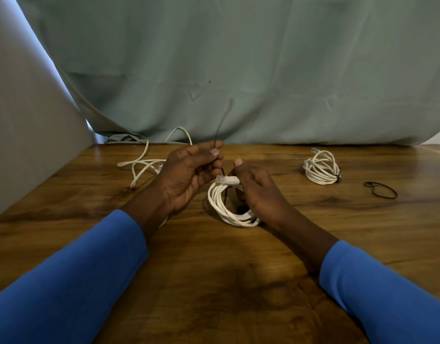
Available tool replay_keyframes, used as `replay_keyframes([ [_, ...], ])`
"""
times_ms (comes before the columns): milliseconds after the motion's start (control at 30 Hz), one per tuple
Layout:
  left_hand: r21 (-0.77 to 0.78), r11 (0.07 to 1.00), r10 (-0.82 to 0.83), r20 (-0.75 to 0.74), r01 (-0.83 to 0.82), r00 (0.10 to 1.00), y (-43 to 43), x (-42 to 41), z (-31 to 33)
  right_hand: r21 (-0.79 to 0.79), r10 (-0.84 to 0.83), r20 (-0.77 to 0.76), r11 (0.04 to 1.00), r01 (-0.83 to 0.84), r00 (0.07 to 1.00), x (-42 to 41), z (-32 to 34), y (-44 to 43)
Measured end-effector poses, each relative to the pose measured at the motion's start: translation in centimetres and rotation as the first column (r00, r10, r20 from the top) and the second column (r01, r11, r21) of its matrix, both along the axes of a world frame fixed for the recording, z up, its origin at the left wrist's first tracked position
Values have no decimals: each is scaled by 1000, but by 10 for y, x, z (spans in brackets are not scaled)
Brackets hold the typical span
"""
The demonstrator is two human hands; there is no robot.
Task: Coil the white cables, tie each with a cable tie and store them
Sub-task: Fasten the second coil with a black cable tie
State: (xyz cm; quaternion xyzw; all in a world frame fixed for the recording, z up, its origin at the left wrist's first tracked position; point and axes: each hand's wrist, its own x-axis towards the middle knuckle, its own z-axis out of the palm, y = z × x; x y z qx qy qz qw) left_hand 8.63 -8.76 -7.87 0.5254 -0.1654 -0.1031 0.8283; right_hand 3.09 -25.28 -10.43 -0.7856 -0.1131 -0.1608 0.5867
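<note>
**Q:** What was held at the middle of the wooden table (214,281)?

**A:** A white cable coil (226,209) was gripped by the right hand (256,192). The fingers were curled round the coil's right side and the thumb was raised above it. The coil's lower edge was seen close to the tabletop. Whether it touched could not be told.

**Q:** And how was the left hand (189,175) occupied?

**A:** Just left of the coil and slightly above it, a black cable tie (222,122) was pinched between the left thumb and fingers. From that pinch the tie was run down behind the clear plug (227,180) at the coil's top and across the strands. Its free tail was seen rising, blurred, above the hand.

**Q:** Where was the coil placed relative to the two grips?

**A:** It was shown between the hands, enclosed by the right one and just beside the left one.

**Q:** What else was pictured around the coil?

**A:** A tied coil (320,170), bound by a dark tie, was laid well to its right, with a thin black loop (380,189) farther right again. A loose white cable (144,162) was sprawled to the coil's far left, near the grey-green cloth (239,58) hung behind. Blue sleeves (65,281) were worn on both arms.
</note>
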Motion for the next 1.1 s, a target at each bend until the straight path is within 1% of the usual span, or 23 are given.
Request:
replay_keyframes([
  [133,141,989,29,73,-39,997,0,5,-5,-52,-19,44,998,21,999,-1,0,1],
  [200,223,971,58,120,-84,991,-1,6,-7,-59,-35,63,997,39,997,-1,-1,0],
  [267,294,944,96,190,-150,977,-2,6,-10,-78,-69,113,994,78,991,1,-2,-2],
  [367,326,920,137,251,-217,958,-2,7,-10,-87,-132,180,985,149,975,5,-3,-5],
  [400,324,924,131,236,-205,963,-1,7,-8,-86,-149,190,982,167,970,7,-3,-6],
  [467,301,948,65,137,-104,988,2,7,-6,-89,-169,203,978,190,964,8,-3,-8],
  [533,266,964,-23,22,16,999,4,6,-5,-81,-160,201,980,179,966,8,-4,-8],
  [633,246,964,-86,-61,99,994,2,4,-5,-70,-132,177,987,146,975,8,-5,-7],
  [700,275,953,-111,-73,127,991,1,2,-2,-88,-123,161,987,138,979,8,-5,-7],
  [767,358,926,-106,-62,122,992,2,0,1,-131,-123,161,981,144,979,7,-5,-8],
  [867,484,874,-29,-25,38,999,-2,-4,2,-164,-119,151,976,143,981,6,-4,-7],
  [900,500,866,-3,-12,9,1000,-5,-7,2,-175,-116,152,974,142,982,5,-4,-6],
  [967,484,875,0,-27,13,1000,-12,-11,1,-199,-112,162,970,143,980,5,-3,-6],
  [1100,434,888,-121,-92,149,988,-13,-14,4,-219,-113,164,964,148,980,6,-3,-6],
])
